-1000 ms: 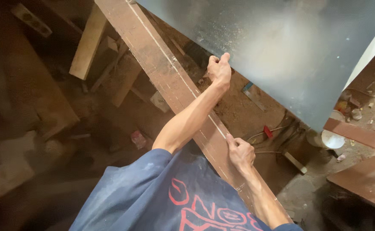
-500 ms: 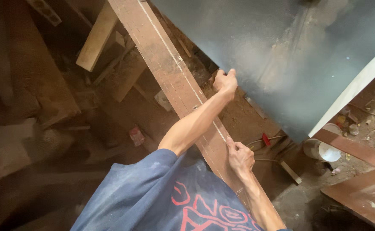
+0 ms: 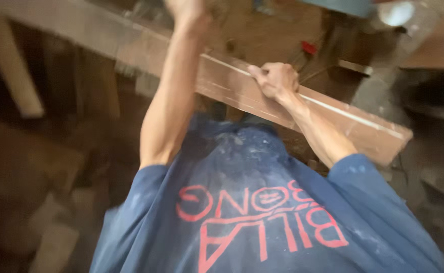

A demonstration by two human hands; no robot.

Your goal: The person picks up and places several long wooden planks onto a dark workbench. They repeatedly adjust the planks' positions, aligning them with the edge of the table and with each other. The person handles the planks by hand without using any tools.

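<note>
Both hands (image 3: 276, 80) on brown plank (image 3: 333, 119)

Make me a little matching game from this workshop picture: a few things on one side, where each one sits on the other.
Things:
1. right hand
2. left hand
3. long brown plank
4. small red item

Places:
A. at the top edge, partly out of view
B. on the floor beyond the plank
C. fingers curled on the plank's upper edge
D. slanting across in front of the person

Pairs: 1-C, 2-A, 3-D, 4-B
</note>
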